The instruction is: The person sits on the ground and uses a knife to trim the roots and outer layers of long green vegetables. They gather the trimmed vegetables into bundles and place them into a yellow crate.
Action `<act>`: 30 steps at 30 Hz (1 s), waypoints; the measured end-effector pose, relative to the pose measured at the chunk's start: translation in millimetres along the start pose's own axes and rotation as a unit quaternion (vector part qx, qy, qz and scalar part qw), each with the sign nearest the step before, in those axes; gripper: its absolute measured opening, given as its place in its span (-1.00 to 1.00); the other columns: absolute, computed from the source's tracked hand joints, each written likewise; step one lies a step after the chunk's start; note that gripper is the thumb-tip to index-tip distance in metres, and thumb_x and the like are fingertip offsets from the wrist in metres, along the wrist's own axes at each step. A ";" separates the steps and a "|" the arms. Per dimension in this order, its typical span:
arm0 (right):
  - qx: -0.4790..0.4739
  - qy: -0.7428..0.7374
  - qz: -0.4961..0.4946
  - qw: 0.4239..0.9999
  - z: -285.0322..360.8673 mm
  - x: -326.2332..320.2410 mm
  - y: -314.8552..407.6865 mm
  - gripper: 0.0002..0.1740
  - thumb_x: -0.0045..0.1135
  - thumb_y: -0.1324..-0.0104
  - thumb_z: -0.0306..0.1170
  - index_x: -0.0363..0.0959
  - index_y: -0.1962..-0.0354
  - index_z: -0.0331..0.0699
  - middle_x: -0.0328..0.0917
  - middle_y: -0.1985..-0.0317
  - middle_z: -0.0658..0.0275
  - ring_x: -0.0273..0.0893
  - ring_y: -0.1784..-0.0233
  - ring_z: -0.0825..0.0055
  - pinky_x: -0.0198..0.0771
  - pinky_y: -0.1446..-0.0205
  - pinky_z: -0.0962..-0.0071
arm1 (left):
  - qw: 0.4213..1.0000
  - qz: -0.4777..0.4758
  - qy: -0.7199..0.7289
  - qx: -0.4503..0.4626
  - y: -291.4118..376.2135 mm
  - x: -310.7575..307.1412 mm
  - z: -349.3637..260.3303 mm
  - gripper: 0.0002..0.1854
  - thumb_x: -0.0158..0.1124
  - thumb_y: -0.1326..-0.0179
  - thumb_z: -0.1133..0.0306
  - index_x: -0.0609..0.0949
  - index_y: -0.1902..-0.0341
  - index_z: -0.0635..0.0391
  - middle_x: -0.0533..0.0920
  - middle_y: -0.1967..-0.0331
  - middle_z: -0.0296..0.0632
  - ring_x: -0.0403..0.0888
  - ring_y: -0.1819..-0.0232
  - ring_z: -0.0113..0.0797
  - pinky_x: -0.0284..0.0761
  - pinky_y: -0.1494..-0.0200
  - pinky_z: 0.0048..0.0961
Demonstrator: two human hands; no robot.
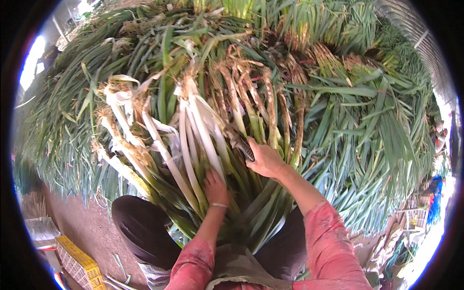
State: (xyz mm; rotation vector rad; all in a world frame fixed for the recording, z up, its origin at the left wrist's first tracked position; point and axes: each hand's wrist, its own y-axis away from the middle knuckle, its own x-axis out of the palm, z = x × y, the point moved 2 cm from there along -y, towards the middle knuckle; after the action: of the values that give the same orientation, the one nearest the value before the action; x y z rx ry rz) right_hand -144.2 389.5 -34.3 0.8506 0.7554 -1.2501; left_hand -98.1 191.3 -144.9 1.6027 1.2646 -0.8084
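Long green onions, some with bare white stalks (205, 127), lie across my lap with their roots pointing away from me. My left hand (216, 188) rests on the lower part of these stalks; its fingertips are partly lost among them, so its grip is unclear. In my right hand (266, 157) is a dark-handled tool (243, 145), its far end hidden among the stalks. Just beyond that hand, several onions with brown, soil-coated stalks (270, 105) lie side by side. More peeled stalks with ragged outer skins (125, 127) fan out to the left.
A large heap of green onion leaves (366, 145) surrounds the front and both sides. Tied bundles (326, 58) stand at the back right. A yellow plastic crate (79, 262) sits on the earthen floor (85, 221) at lower left. My knees (139, 228) flank the stalks.
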 end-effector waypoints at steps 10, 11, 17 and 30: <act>0.156 0.041 0.152 0.975 -33.7 -2.9 93.9 -0.06 0.29 -0.17 -0.26 0.02 -0.42 -0.29 0.64 0.21 -0.15 0.63 0.06 -0.16 0.49 -0.07 -0.01 | 0.831 0.223 -0.344 0.376 -62.3 39.4 -29.5 -0.44 0.29 -0.23 0.28 0.53 -0.35 -0.07 0.44 -0.40 -0.16 0.38 -0.39 -0.10 0.31 -0.36 -0.11; 0.161 0.053 0.175 0.970 -38.9 1.3 101.0 -0.06 0.29 -0.17 -0.25 0.02 -0.42 -0.30 0.64 0.20 -0.15 0.63 0.05 -0.16 0.49 -0.07 -0.01 | 0.806 0.271 -0.391 0.352 -60.2 31.0 -39.9 -0.49 0.29 -0.24 0.27 0.57 -0.29 -0.05 0.52 -0.31 -0.15 0.44 -0.34 -0.11 0.32 -0.34 -0.12; 0.114 0.063 0.291 0.948 -37.8 5.8 120.5 -0.10 0.25 -0.21 -0.23 0.03 -0.41 -0.33 0.63 0.12 -0.18 0.62 -0.01 -0.14 0.49 -0.10 -0.03 | 0.811 0.326 -0.416 0.252 -53.4 7.0 -34.4 -0.69 0.23 -0.31 0.23 0.71 -0.04 0.05 0.74 0.05 -0.09 0.65 -0.10 -0.16 0.42 -0.21 -0.18; 0.157 0.045 0.291 0.943 -54.8 7.6 146.3 -0.09 0.26 -0.20 -0.28 0.03 -0.40 -0.45 0.64 0.16 -0.19 0.64 0.02 -0.15 0.48 -0.08 -0.02 | 0.947 0.272 0.159 -0.061 -102.9 184.4 -25.6 -0.40 0.31 -0.28 0.21 0.45 -0.30 0.32 0.53 -0.25 0.21 0.52 -0.26 0.08 0.48 -0.24 -0.15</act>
State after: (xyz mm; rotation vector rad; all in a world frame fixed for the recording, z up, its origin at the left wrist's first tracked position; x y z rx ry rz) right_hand -0.3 448.8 -48.8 1.2877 0.3291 -0.8062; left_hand -150.6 289.0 -326.4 1.9017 0.9791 -0.1266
